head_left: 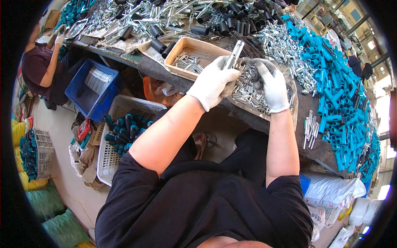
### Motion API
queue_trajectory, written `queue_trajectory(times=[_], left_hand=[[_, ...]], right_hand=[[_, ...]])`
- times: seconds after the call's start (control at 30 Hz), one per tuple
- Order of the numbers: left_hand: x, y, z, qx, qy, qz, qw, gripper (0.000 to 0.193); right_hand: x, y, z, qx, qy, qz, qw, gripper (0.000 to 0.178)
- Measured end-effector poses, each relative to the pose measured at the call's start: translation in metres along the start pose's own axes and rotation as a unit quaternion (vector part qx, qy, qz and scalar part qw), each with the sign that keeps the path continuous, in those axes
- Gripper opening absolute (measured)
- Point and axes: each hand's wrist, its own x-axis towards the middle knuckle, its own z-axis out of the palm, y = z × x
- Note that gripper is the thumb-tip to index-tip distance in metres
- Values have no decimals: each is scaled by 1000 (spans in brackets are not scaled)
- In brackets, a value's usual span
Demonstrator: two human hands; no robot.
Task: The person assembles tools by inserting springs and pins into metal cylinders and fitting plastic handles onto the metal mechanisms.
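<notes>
Metal tube (234, 54), shiny and silver, sits upright-ish in our left hand (213, 80), poking out the top of the white glove and leaning a bit to the right, right above the edge of the table (173, 74). So the left grip is clenched round that tube. Our right hand (271, 84), also in a white glove, is down on a heap of small silver metal parts (248, 89) lying on a clear plastic sheet; its fingers curl into the pile, but we can't tell whether that grip has actually got hold of anything.

Packaging-wise: just behind the left hand there's a shallow tan tray (194, 45) with a few loose silver pins in it. Down below the table on our left sits a blue plastic crate (89, 97) with a bundle of silver pieces, and beside it a white mesh basket (109, 155) holding dark green-handled pieces. Further left is a smaller grey mesh basket (44, 151). Lower right, under the table, we see white sacks (331, 190), print too small to make out.

Around all that, the table is crowded: black tube sleeves (231, 22) across the back, loads more silver tubes (136, 18), and a big drift of teal plastic sleeves (343, 99) down the right side. Another person (39, 68) in a dark top works at the far left.
</notes>
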Motion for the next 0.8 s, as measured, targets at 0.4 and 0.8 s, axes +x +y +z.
queue_trajectory(times=[0.4, 0.8], left_hand=[[3, 0, -6, 35, -23, -4, 999, 35], [1, 1, -7, 40, -30, -33, 998, 35]], right_hand=[[5, -7, -11, -143, -24, 49, 988, 32], [12, -3, -17, -172, -72, 97, 978, 31]])
